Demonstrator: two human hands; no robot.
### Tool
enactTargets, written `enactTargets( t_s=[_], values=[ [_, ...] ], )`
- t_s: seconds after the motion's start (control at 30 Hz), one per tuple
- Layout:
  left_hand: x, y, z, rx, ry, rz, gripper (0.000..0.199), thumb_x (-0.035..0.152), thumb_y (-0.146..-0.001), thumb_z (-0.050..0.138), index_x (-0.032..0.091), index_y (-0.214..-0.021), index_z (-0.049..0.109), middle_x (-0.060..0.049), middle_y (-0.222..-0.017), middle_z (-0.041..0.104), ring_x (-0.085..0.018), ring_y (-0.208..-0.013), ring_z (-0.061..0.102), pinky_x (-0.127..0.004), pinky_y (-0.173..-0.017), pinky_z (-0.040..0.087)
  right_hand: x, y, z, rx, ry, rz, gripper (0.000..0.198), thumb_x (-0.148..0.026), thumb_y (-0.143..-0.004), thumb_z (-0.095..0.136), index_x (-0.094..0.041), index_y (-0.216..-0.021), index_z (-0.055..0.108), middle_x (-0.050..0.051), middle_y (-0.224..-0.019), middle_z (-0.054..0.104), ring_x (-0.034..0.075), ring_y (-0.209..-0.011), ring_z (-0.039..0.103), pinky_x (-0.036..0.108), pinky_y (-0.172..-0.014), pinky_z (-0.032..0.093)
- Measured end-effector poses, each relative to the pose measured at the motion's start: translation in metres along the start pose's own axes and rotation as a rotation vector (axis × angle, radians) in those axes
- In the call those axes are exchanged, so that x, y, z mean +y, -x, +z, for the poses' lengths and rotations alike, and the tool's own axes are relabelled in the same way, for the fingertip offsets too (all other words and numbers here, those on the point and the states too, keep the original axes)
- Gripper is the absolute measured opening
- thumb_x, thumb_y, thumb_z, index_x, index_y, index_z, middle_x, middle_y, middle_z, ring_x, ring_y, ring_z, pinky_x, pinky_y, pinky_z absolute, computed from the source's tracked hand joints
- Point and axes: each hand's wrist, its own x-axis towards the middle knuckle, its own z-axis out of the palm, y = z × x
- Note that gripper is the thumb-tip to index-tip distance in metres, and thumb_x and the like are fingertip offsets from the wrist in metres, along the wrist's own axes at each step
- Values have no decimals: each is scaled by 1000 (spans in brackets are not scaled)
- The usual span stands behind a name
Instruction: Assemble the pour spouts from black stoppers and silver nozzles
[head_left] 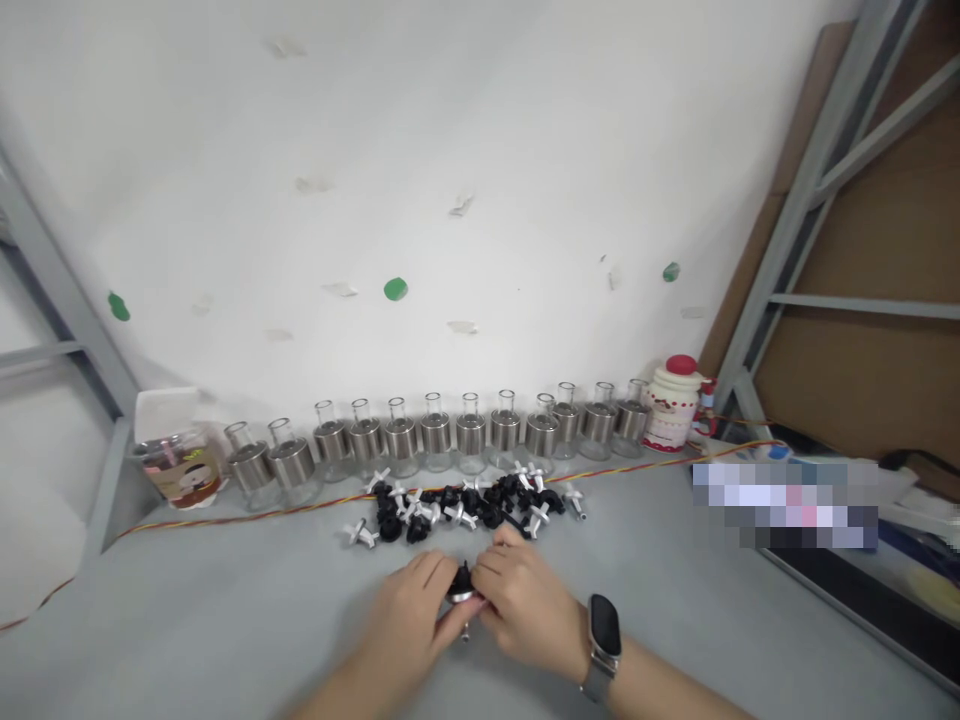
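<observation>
- while the left hand (pixel 409 602) grips a black-and-silver fitting (pixel 460 581), the right hand (pixel 527 605) clasps it too
- far side: loose parts (pixel 491 514), then metal-sleeved glass bottles (pixel 471 434)

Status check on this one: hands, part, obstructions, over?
Left hand, right hand: both gripping black-and-silver part. Loose pieces heaped just beyond, bottles behind. Nothing seen blocking the hands.

Behind the pile of small black and silver parts (pixel 491 513) stand twelve glass bottles (pixel 470 436) with metal bands. Left of the pile is one printed cup (pixel 191 476); right of it, one red-lidded jar (pixel 670 408). Three green spots (pixel 395 289) show above the pile. In front of it are one black-and-silver piece (pixel 460 584) and one watch (pixel 604 628). The pile's own parts are too jumbled to count.
</observation>
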Motion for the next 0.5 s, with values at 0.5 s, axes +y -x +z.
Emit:
enactTargets(
  t_s=[0.5],
  values=[
    [-6, -7, 4, 58, 854, -435, 36, 39, -81, 49, 22, -111, 59, -4, -85, 65, -15, -73, 61, -23, -61, 47, 50, -7, -16, 77, 191, 567, 24, -7, -81, 41, -16, -94, 58, 7, -90, 57, 21, -81, 51, 30, -70, 33]
  ],
)
